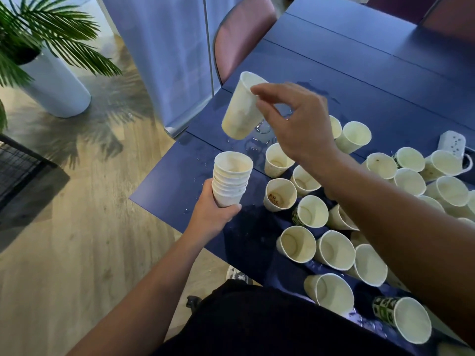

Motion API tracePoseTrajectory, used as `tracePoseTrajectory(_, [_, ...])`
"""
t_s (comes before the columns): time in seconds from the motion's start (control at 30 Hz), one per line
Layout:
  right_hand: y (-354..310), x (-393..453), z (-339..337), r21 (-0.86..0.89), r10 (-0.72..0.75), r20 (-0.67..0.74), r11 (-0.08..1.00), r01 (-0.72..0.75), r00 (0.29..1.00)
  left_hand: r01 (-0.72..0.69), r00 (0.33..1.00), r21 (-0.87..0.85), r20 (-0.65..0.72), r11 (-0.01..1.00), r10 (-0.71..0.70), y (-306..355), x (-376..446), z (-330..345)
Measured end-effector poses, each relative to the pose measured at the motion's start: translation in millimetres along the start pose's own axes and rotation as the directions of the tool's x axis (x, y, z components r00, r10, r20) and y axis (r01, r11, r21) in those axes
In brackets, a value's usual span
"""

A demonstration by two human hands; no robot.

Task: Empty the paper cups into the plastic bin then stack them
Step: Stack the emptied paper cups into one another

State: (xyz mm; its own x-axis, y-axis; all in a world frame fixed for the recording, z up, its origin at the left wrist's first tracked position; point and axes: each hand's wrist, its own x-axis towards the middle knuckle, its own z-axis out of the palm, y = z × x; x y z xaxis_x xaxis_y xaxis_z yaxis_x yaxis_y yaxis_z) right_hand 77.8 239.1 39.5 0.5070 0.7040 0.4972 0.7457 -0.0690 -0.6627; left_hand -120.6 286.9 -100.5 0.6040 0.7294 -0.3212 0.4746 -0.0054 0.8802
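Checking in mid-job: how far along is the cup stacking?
Done: several cups are nested in the stack that the left hand grips. In hand: the right hand pinches a single cup above that stack. Left: many loose cups on the blue table, one holding brown residue. No bin is visible.

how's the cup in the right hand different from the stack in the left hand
The cup is single; the stack is several nested cups. The cup hangs tilted in the air, pinched near its rim by the right hand; the stack stands upright, mouth up, gripped low by the left hand. Both are plain white paper, held over the blue table.
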Motion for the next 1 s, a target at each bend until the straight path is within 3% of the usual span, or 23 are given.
tracePoseTrajectory(0.1, [-5.8, -9.1, -2.8, -0.058, -0.167, 0.077, 0.984, 0.171, 0.983, 0.005, 1.0, -0.023, -0.002, 1.0, -0.005, 1.8, 5.4, 4.8])
tracePoseTrajectory(0.2, [-1.3, -20.8, -0.7, -0.069, -0.224, 0.218, 0.967, 0.244, 0.95, 0.01, 1.0, -0.067, -0.011, 0.998, -0.01, 0.4, 10.8, 9.5])
tracePoseTrajectory(0.33, [4.9, -35.4, 2.9, -0.054, -0.125, 0.469, 0.984, 0.169, 0.874, -0.017, 1.0, -0.103, -0.001, 0.995, 0.017, 6.3, 12.4, 12.4])
tracePoseTrajectory(0.43, [5.1, -47.6, 6.7, -0.077, -0.054, 0.569, 0.99, 0.118, 0.82, -0.046, 0.999, -0.099, 0.02, 0.994, 0.049, 5.3, 15.0, 13.8])
tracePoseTrajectory(0.6, [-2.6, -46.6, -17.5, -0.007, 0.074, 0.483, 0.997, -0.081, 0.873, -0.068, 0.997, -0.125, 0.027, 0.99, 0.072, 14.2, 16.6, 16.9])
tracePoseTrajectory(0.73, [-4.2, -47.1, -49.3, -0.009, 0.146, 0.375, 0.988, -0.154, 0.915, -0.119, 0.993, -0.11, -0.002, 0.987, 0.12, 24.3, 16.9, 18.0])
tracePoseTrajectory(1.0, [7.3, -103.4, -102.5, -0.094, 0.244, 0.453, 0.97, -0.226, 0.858, -0.129, 0.991, -0.064, -0.051, 0.99, 0.126, 22.8, -22.3, 28.6])
